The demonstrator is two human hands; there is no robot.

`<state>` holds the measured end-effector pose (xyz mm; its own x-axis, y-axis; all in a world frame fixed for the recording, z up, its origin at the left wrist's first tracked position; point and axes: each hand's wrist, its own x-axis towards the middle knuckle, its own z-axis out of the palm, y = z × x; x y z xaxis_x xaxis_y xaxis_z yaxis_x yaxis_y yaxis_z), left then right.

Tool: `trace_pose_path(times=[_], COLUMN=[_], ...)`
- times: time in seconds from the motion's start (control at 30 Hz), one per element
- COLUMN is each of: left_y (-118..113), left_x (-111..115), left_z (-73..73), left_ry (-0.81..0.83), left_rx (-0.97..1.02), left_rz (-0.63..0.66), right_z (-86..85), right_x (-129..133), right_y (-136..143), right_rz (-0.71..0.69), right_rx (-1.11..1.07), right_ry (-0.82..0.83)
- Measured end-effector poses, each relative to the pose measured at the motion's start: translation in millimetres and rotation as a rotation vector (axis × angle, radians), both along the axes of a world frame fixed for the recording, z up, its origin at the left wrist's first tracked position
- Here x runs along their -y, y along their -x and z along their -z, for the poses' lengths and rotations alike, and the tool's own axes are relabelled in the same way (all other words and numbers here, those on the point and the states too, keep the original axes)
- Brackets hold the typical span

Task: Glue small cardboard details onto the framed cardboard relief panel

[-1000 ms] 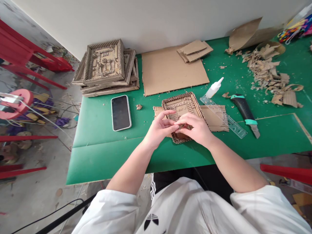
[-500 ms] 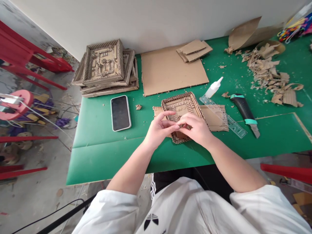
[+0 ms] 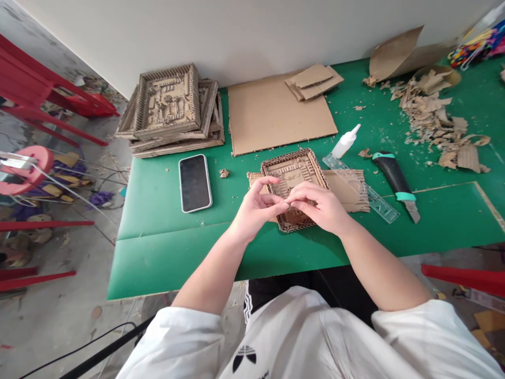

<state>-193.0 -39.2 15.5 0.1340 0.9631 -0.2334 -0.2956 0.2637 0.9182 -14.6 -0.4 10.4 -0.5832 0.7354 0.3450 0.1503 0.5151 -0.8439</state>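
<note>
Over a small cardboard tray [image 3: 272, 153] with ridged edges and raised cardboard pieces inside, my two hands meet fingertip to fingertip. My left hand [image 3: 258, 208] pinches with thumb and fingers, its index finger lifted a little. My right hand [image 3: 317, 205] is closed in a pinch against the left fingertips. Whatever lies between them is too small to make out. Beneath the tray is a strip of corrugated cardboard [image 3: 347, 197]. A clear stencil ruler [image 3: 381, 202] lies across that strip, and a white glue bottle [image 3: 344, 144] rests at the ruler's upper end.
A utility knife [image 3: 396, 176] with its blade out lies at the right. To the left is a phone [image 3: 195, 184]. Stacked cardboard trays [image 3: 169, 100] and a flat cardboard sheet [image 3: 276, 118] sit along the wall. Torn cardboard scraps [image 3: 430, 110] are heaped back right.
My right hand's fingers have straightened and shifted slightly while still meeting the left fingertips. The tray and the tools have stayed in place.
</note>
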Motion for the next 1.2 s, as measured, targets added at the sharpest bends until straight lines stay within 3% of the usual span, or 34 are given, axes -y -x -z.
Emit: trace_pose_path(times=[0.13, 0.3, 0.37, 0.57, 0.77, 0.93, 1.0, 1.1, 1.13, 1.2], left_y=[0, -3, -4, -7, -9, -10, -8, -5, -5, -5], left_x=[0, 2, 2, 3, 4, 4, 3, 1, 1, 0], left_z=[-1.0, -1.3, -0.3, 4.2, 3.8, 4.6, 6.0, 8.4, 8.9, 9.2], left_ry=[-0.003, -0.020, -0.051, -0.163, -0.158, -0.127, -0.116, -0.108, -0.102, -0.087], left_rx=[-0.003, -0.069, -0.083, -0.068, -0.061, -0.052, -0.037, 0.011, 0.024, 0.033], left_rz=[0.000, -0.014, -0.039, -0.109, -0.085, -0.046, -0.080, -0.129, -0.135, -0.141], right_z=[1.8, 7.2, 8.8, 6.1, 2.6, 4.0, 5.5, 6.3, 5.9, 4.6], right_x=[1, 2, 3, 5, 6, 2, -3, -11, -13, -12], right_y=[0, 4, 6, 9, 10, 4, -1, -10, -11, -11], right_rz=[0.023, 0.127, 0.161, 0.173, 0.139, 0.265, 0.431, 0.715, 0.739, 0.608], right_rx=[-0.009, 0.033, 0.040, -0.017, -0.028, -0.046, -0.041, -0.054, -0.052, -0.025], right_ry=[-0.021, -0.304, -0.345, -0.063, 0.062, 0.200, 0.142, -0.074, -0.158, -0.298])
